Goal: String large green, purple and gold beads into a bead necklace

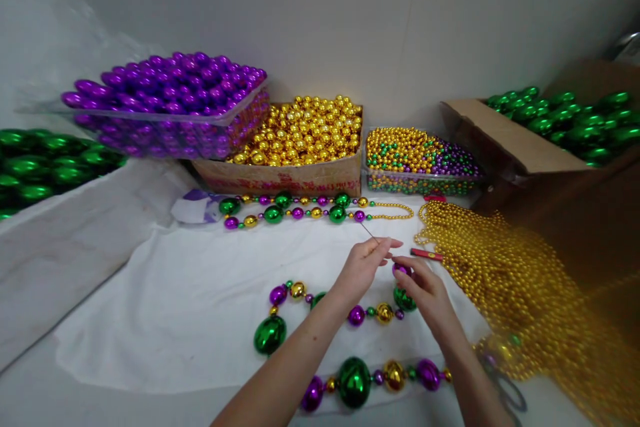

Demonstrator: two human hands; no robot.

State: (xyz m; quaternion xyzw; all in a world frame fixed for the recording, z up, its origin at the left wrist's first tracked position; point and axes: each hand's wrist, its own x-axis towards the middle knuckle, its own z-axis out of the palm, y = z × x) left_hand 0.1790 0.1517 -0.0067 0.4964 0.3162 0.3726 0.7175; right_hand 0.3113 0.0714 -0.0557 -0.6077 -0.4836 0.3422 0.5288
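My left hand [367, 261] is closed in a pinch on a thin needle [369, 232], whose dark shaft points up and left. Close beside it, my right hand [425, 288] has its thumb and fingers bent around a purple bead [401, 269] at the end of a bead strand; its fingertips almost meet the left ones. Below that bead hangs a big green bead [404, 299]. The strand loops over the white cloth behind my forearms, past a large green bead [270, 335], and runs along the front by another green bead [354, 382]. Any thread between my fingers is too fine to see.
A finished-looking necklace [297, 213] lies behind my hands. Gold bead chains [505, 260] heap at right beside a red pen-like tool [426, 254]. At the back stand a purple bead tub [175, 121], a gold bead box [295, 177], a small-bead tub [425, 180] and a green bead carton [520, 137].
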